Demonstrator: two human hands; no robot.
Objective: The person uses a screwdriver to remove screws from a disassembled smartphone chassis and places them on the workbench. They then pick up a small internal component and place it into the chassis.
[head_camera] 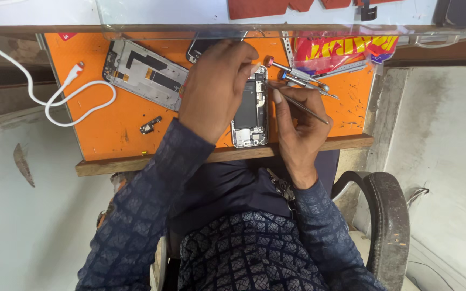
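Head view: opened phone [250, 116] lies at centre of orange bench [109, 124]. Left hand [214, 86] presses its upper edge, fingers curled on it. Right hand [297, 126], at 3 o'clock, pinches thin tweezers [303, 108]. Step judged: internal part work; next move needs a steady tip.

Even, bright daylight on my bench; orange mat [109, 124] strongly saturated. Soft shadows only, under my left hand [214, 89]. Pale glare on the clear shelf edge [152, 19] above. Centre sharp; slight wide-angle bending at frame edges.
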